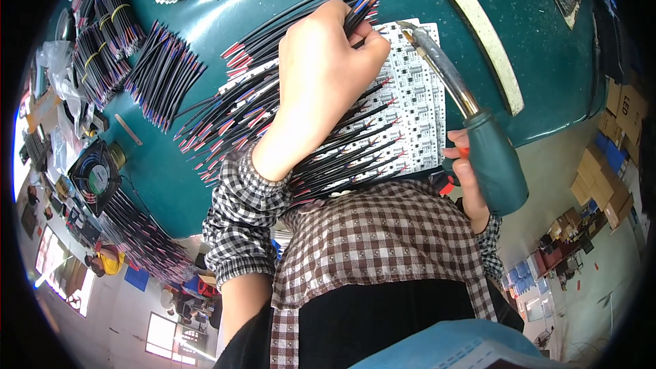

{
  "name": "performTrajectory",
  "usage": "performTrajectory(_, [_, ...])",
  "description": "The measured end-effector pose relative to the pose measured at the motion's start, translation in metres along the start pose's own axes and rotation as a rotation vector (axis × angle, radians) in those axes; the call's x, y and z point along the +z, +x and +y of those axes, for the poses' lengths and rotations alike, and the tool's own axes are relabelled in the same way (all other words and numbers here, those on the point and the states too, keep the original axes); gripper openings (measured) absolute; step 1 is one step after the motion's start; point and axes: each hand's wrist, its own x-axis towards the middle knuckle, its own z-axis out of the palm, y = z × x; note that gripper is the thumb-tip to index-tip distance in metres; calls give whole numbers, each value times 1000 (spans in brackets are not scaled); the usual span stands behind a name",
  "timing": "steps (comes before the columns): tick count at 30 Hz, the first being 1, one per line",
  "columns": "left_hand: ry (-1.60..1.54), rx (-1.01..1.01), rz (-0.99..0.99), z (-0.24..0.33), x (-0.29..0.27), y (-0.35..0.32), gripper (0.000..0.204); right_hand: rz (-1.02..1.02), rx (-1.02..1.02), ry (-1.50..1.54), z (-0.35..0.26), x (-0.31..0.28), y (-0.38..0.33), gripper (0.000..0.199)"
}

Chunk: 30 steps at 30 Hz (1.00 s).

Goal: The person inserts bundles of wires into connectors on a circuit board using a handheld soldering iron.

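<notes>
My left hand (326,72) is closed on a black cable (360,15) whose blue and red wire ends stick out past the fingers. Below that hand lies a sheet of white printed circuit boards (422,106). Rows of black cables (348,154) with bare red-and-white tips spread across the boards, several ending at the pads. My right hand (467,176) grips a soldering gun (495,160) by its green handle. Its metal tip points up and left, over the top edge of the boards and close to my left fingers. The handle partly hides the right fingers.
On the green table, loose black cables (167,72) and banded bundles (102,61) lie to the left. A small black fan (96,176) stands near the left edge, beside more cables (143,236). A speckled cream bar (485,48) lies right of the boards. Cardboard boxes (605,184) sit beyond.
</notes>
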Motion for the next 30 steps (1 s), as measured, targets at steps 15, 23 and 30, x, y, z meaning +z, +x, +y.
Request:
performTrajectory(15, [-445,39,442,37,-88,-49,21,160,71,391,1,4,-11,42])
performTrajectory(23, [-172,52,-71,-14,2,-22,20,161,103,480,12,6,-20,69])
performTrajectory(30, [-26,72,-13,0,6,-23,20,79,-25,358,38,3,-34,65])
